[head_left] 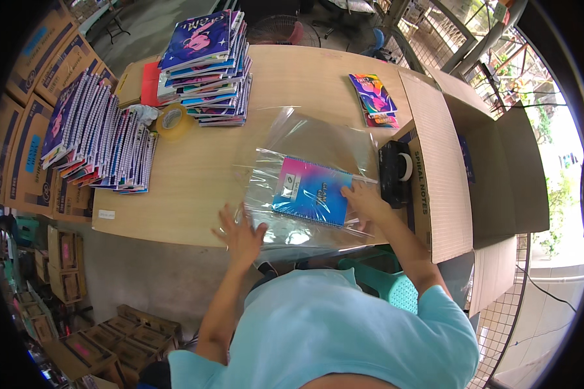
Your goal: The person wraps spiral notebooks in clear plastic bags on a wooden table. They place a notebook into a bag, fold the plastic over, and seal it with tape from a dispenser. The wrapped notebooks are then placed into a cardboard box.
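A blue and pink spiral notebook (318,188) with a white label lies on clear plastic film (272,223) near the table's front edge. My right hand (365,200) is closed on the notebook's right edge, with fingers over the cover; part of the grip is hidden. To the left, my left hand (242,238) is open with its fingers spread at the film's near left edge, holding nothing. The film spreads out behind and around the notebook, wrinkled and shiny.
A tall notebook stack (207,71) and a leaning notebook row (104,136) fill the table's left, beside a tape roll (174,122). Small colourful notebooks (373,97) lie at the far right. A black tape dispenser (389,172) stands against an open cardboard box (441,175).
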`<state>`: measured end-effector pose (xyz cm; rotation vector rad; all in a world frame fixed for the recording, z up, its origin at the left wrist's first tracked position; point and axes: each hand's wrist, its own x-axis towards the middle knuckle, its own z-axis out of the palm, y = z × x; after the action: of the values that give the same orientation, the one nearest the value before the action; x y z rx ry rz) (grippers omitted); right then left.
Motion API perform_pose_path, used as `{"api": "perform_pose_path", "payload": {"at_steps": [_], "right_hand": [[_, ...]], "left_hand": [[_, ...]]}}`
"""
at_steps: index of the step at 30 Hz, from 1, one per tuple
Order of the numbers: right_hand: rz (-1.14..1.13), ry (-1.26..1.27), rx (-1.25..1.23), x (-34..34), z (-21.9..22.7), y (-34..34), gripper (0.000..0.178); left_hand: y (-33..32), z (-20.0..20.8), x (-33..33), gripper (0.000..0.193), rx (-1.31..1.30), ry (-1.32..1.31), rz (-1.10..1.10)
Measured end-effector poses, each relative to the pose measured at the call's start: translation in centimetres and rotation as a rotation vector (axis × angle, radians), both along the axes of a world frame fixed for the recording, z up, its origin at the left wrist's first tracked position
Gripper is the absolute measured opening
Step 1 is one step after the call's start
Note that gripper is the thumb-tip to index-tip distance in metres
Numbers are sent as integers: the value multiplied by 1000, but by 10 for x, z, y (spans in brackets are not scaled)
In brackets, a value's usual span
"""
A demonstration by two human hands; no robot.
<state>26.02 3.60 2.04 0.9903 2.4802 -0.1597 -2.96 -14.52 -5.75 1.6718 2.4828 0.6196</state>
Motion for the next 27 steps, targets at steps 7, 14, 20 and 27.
{"api": "perform_pose_path", "payload": {"at_steps": [7, 14, 20, 27], "right_hand": [[-218, 593, -19, -75, -57, 87, 72], [-518, 642, -369, -79, 2, 49, 86], [-781, 1686, -430, -21, -102, -23, 97], [-789, 1704, -391, -36, -130, -51, 103]], "left_hand": [[22, -44, 57, 38, -159, -2177, 378], [45, -22, 119, 72, 402, -1884, 216], [30, 38, 92, 81, 500, -965, -306], [29, -13, 63, 88, 529, -635, -315]]}}
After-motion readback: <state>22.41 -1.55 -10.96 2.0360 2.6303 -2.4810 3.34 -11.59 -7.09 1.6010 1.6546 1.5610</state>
